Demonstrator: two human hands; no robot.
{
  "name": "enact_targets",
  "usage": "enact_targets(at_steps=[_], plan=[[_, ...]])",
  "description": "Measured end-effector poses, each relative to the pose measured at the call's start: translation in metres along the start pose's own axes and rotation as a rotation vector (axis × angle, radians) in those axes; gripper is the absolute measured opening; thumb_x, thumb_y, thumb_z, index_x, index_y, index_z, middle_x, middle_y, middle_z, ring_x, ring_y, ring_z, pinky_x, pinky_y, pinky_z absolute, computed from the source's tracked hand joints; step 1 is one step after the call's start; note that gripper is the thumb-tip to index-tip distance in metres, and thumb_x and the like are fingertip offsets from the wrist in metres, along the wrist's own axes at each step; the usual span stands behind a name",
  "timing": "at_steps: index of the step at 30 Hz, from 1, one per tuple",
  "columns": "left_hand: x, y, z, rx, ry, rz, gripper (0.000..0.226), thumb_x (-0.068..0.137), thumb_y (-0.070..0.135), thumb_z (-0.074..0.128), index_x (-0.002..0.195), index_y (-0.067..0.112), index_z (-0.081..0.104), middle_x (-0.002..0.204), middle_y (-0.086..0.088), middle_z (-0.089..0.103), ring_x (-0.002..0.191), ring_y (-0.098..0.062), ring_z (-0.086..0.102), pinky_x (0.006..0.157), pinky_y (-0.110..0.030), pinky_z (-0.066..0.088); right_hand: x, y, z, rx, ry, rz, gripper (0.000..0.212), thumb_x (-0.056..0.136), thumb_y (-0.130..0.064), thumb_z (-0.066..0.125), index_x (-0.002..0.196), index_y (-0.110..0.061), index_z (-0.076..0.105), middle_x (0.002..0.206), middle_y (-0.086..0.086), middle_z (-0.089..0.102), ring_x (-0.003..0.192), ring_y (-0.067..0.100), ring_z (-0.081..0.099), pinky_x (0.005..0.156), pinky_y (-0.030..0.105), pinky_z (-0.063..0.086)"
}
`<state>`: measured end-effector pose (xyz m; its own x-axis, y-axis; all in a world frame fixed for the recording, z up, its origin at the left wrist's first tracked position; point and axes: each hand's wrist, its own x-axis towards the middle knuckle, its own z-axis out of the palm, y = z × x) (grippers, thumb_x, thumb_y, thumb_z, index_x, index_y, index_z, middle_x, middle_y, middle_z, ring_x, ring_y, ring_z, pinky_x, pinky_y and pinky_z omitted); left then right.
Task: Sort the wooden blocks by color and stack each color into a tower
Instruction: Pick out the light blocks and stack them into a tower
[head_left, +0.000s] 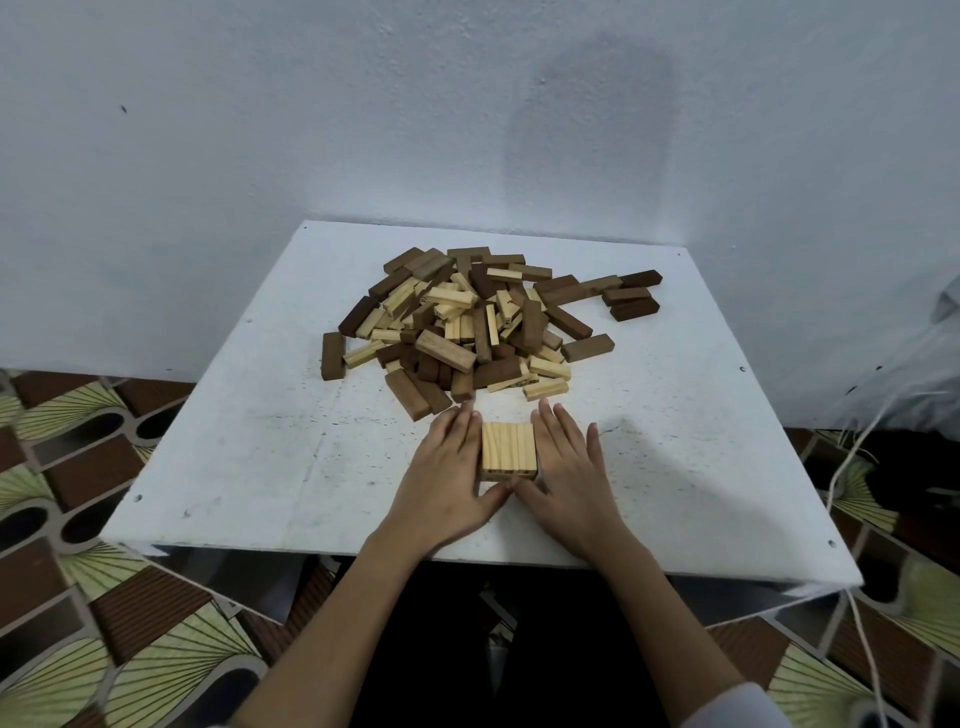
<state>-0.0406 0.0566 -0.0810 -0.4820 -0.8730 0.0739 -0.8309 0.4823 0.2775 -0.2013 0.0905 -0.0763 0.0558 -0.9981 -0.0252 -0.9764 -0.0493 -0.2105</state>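
Currently: pale layer (508, 448), light blocks laid side by side, long axes running 12 to 6 o'clock, near the front edge of the white table (249, 467). Left hand (447, 478) flat against its 9 o'clock side, right hand (566, 473) flat against its 3 o'clock side; fingers straight, pressing inward, thumbs meeting at 6 o'clock. Mixed pile (467, 322) of dark and light blocks lies at 12 o'clock, near both hands. Likely step: squaring this base layer.

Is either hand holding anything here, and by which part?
Nothing is lifted. The left hand and right hand press flat against opposite long sides of the light blocks lying on the table, fingers straight, thumbs at the near end.
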Motion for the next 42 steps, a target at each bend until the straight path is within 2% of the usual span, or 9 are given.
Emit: enact_targets(at_steps=[5, 8, 11, 15, 24, 42], plan=[[-0.0004, 0.0006, -0.0002, -0.009, -0.012, -0.01, 0.105, 0.071, 0.074, 0.007, 0.15, 0.005, 0.012, 0.159, -0.005, 0.006, 0.143, -0.015, 0.0, 0.115, -0.025, 0.008, 0.0016, 0.0003, 0.0013, 0.0, -0.006, 0.005, 0.102, 0.066, -0.07, -0.007, 0.149, -0.01, -0.001, 0.158, 0.004, -0.007, 0.144, 0.015, -0.013, 0.112, 0.041, -0.015], [-0.001, 0.0004, -0.0007, -0.049, -0.021, -0.018, 0.102, 0.071, 0.071, 0.011, 0.15, 0.006, 0.01, 0.159, -0.003, 0.004, 0.142, -0.013, -0.002, 0.115, -0.026, 0.009, 0.0009, 0.001, 0.0021, 0.014, -0.008, -0.001, 0.114, 0.061, -0.082, -0.013, 0.149, -0.011, -0.003, 0.158, 0.003, -0.007, 0.144, 0.015, -0.012, 0.112, 0.04, -0.015], [-0.0013, -0.0002, -0.0008, -0.102, -0.047, -0.027, 0.092, 0.076, 0.062, 0.018, 0.151, 0.009, 0.007, 0.16, 0.001, 0.0, 0.142, -0.01, -0.005, 0.115, -0.027, 0.011, 0.0005, 0.0003, 0.0013, 0.038, -0.007, 0.002, 0.102, 0.067, -0.071, -0.005, 0.149, -0.011, -0.003, 0.158, 0.003, -0.007, 0.144, 0.014, -0.012, 0.113, 0.04, -0.014], [-0.0014, -0.002, -0.0001, -0.116, -0.051, -0.011, 0.096, 0.071, 0.062, 0.01, 0.151, 0.01, 0.008, 0.16, 0.001, 0.003, 0.142, -0.011, -0.003, 0.116, -0.028, 0.012, 0.0006, -0.0004, 0.0005, 0.048, -0.007, -0.001, 0.097, 0.068, -0.063, -0.005, 0.149, -0.01, -0.002, 0.158, 0.003, -0.007, 0.144, 0.014, -0.012, 0.114, 0.04, -0.013], [-0.0008, -0.0031, 0.0015, -0.106, -0.039, 0.006, 0.094, 0.074, 0.061, 0.009, 0.151, 0.008, 0.011, 0.159, -0.002, 0.007, 0.142, -0.013, -0.001, 0.117, -0.029, 0.014, -0.0005, -0.0016, -0.0007, 0.049, -0.005, 0.004, 0.097, 0.068, -0.063, -0.007, 0.149, -0.009, -0.003, 0.158, 0.004, -0.007, 0.144, 0.016, -0.011, 0.114, 0.039, -0.013], [-0.0024, -0.0011, -0.0031, -0.13, -0.067, -0.002, 0.096, 0.073, 0.063, 0.007, 0.151, 0.008, 0.008, 0.159, -0.002, 0.004, 0.143, -0.013, -0.002, 0.118, -0.03, 0.012, -0.0015, -0.003, 0.0, 0.028, -0.004, 0.008, 0.096, 0.07, -0.063, -0.006, 0.149, -0.009, -0.004, 0.158, 0.005, -0.008, 0.144, 0.016, -0.01, 0.112, 0.038, -0.015]])
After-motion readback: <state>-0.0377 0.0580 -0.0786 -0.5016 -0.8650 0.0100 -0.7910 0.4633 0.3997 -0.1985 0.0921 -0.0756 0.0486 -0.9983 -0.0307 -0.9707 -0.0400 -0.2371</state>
